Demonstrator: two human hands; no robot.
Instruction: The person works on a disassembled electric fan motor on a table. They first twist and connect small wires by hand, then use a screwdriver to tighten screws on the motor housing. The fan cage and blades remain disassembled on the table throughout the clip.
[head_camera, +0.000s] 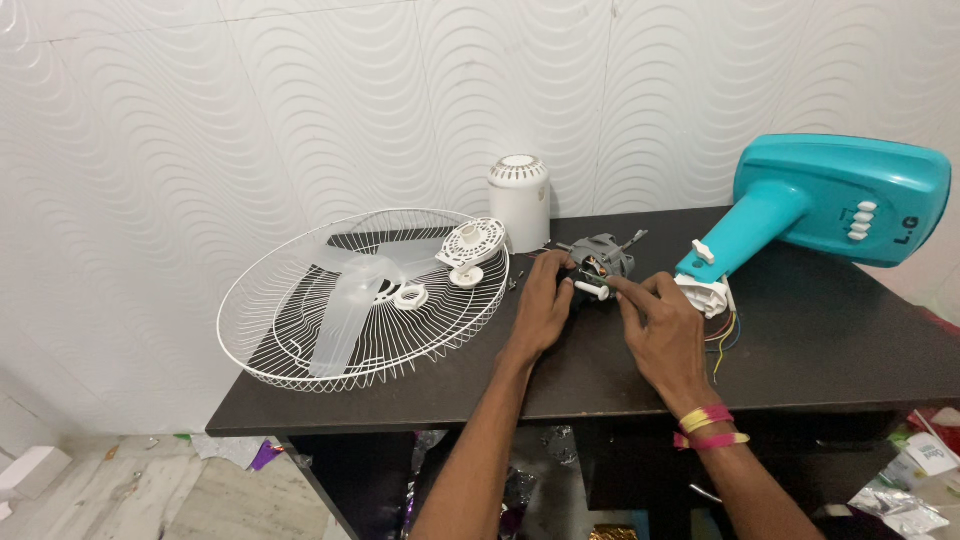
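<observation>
Steadying a grey fan motor (600, 258) on a dark surface (800, 350), a person works with both bare hands at the middle of the desk. The left hand (543, 305) closes around the motor's near side, fingers curled on it; the right hand (660, 320) pinches the white shaft end (592, 290) between thumb and forefinger. With its metal casing, the motor is probably heavy for its size and rigid, best held by the casing rather than by its thin coloured wires (722, 335), which look easy to strain. One wire guard (365, 300) lies to the left, holding one clear blade (350, 300) and one round white cap (472, 245). One white cover (520, 200) stands by the wall, and one teal fan base (830, 205) lies tipped at right.
</observation>
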